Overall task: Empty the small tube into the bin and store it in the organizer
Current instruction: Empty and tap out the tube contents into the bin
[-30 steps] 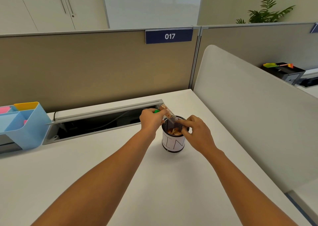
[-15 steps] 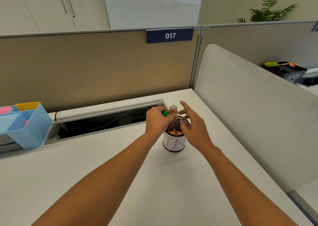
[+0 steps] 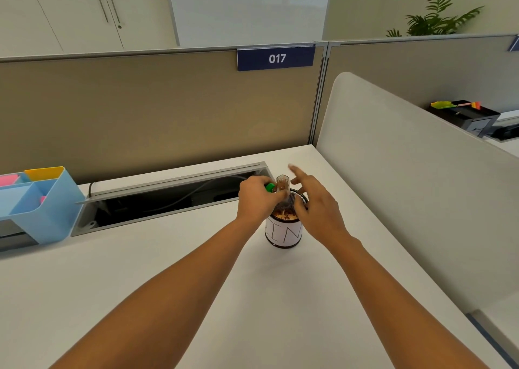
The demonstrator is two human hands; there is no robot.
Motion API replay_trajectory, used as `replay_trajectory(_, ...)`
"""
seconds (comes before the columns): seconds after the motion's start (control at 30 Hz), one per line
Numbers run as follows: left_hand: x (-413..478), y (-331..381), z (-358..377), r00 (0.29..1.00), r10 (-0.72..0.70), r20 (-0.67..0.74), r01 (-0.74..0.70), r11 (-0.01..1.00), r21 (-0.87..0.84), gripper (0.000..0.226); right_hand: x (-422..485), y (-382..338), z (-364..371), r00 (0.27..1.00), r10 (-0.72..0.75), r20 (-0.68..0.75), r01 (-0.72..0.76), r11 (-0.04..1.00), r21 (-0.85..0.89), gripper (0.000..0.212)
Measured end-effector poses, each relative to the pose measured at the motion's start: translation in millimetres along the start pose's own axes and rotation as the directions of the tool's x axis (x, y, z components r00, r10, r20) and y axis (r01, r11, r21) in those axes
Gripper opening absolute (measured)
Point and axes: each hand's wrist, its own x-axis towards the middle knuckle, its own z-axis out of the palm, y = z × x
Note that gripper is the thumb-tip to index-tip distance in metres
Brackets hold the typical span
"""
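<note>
On the white desk, the blue organizer is sitting far left. I'm holding the small tube upended over the bin, my left hand gripping it with a green cap; my right hand is hovering beside it, fingers spread.

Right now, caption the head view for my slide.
Left hand upends clear tube over mesh bin; right hand open.

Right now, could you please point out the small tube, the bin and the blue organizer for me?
small tube [image 3: 282, 184]: head view, on its clear upper body above the bin.
bin [image 3: 283, 232]: head view, on the white label on its side.
blue organizer [image 3: 47, 211]: head view, on its front right wall.
</note>
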Motion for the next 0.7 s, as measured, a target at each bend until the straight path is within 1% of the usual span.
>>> replay_trajectory(0.07,1.0,-0.3,-1.0,0.998,-0.059,-0.009,0.058,0.996,-0.075,0.029,-1.0,0.9,1.8,0.999,0.023,0.029,-0.023,1.000,-0.003,0.053)
replay_trajectory(0.13,2.5,-0.5,-2.9,0.985,-0.170,0.018,0.170,0.963,-0.211,0.026,-2.7,0.9,1.6,0.997,0.079,-0.012,-0.078,0.995,0.061,0.050)
replay_trajectory(0.2,4.3,0.0,-5.2,0.950,-0.302,0.076,0.310,0.888,-0.339,0.022,-4.6,1.0,0.6,0.991,0.111,-0.078,-0.103,0.989,0.106,0.041)
replay_trajectory(0.23,5.6,-0.5,-6.1,0.929,-0.355,0.103,0.366,0.846,-0.388,0.021,-5.5,1.5,0.3,0.989,0.113,-0.100,-0.103,0.990,0.101,0.034)
replay_trajectory(0.3,7.2,-1.3,-6.9,0.896,-0.419,0.144,0.436,0.777,-0.454,0.020,-7.0,2.7,0.2,0.989,0.102,-0.106,-0.094,0.992,0.079,0.024)
replay_trajectory(0.37,7.5,-1.7,-6.5,0.879,-0.448,0.167,0.468,0.738,-0.485,0.020,-7.9,3.7,0.6,0.992,0.085,-0.098,-0.079,0.994,0.072,0.023)
replay_trajectory(0.47,7.7,-1.7,-6.3,0.860,-0.475,0.184,0.494,0.688,-0.533,0.022,-8.5,3.1,-0.7,0.988,0.069,-0.137,-0.060,0.996,0.070,0.020)
replay_trajectory(0.53,8.4,-1.6,-6.4,0.851,-0.487,0.195,0.505,0.658,-0.559,0.020,-8.6,2.7,-1.3,0.986,0.074,-0.147,-0.064,0.995,0.071,0.019)
replay_trajectory(0.6,8.7,-1.3,-6.2,0.850,-0.487,0.201,0.506,0.648,-0.569,0.020,-8.5,2.9,0.7,0.993,0.065,-0.097,-0.060,0.997,0.048,0.026)
replay_trajectory(0.7,8.4,1.1,-4.8,0.858,-0.465,0.219,0.499,0.651,-0.572,0.021,-7.3,4.2,4.7,0.999,0.044,0.027,-0.044,0.999,-0.023,0.039)
